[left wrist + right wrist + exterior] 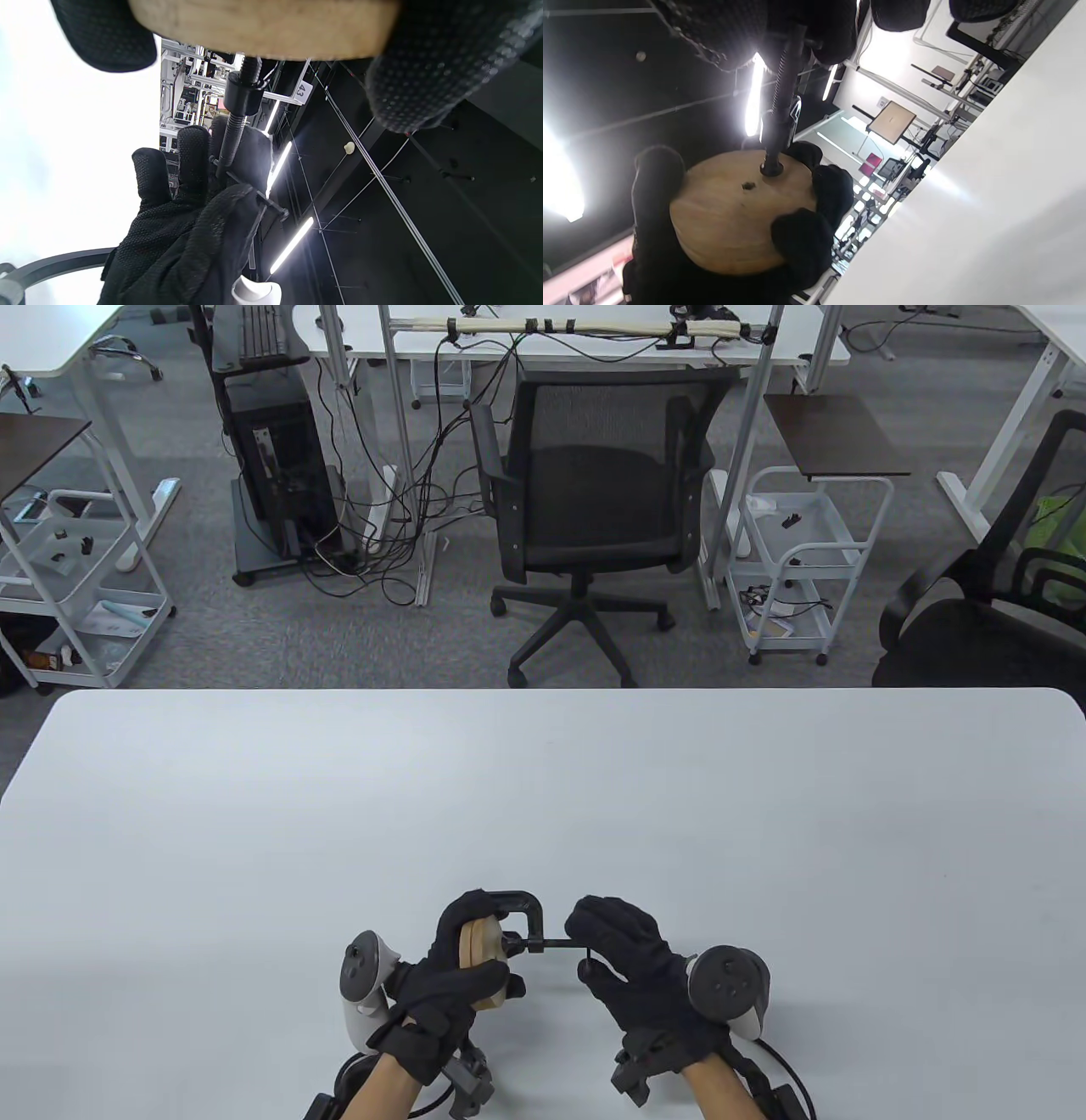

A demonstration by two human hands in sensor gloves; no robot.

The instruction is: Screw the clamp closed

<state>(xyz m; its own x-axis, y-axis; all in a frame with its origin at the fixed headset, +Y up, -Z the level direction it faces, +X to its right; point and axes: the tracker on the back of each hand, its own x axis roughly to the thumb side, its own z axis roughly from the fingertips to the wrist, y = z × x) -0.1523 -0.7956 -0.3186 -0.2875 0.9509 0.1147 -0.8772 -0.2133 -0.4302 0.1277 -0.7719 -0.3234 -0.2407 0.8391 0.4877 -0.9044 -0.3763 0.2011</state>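
A black C-clamp (519, 909) is held above the table near its front edge, with round wooden discs (480, 954) between its jaws. My left hand (462, 976) grips the discs and the clamp frame. My right hand (619, 959) holds the clamp's threaded screw (556, 943) at its crossbar handle (587, 963). In the right wrist view the screw (782, 101) meets the face of the wooden disc (734, 216), with my left hand's fingers (806, 241) around the disc's rim. In the left wrist view the screw (234, 131) runs from the disc (263, 25) to my right hand (191, 224).
The white table (543, 797) stretches ahead of my hands. Beyond its far edge stand a black office chair (590, 509), white wire carts (793, 560) and a computer stand (280, 466).
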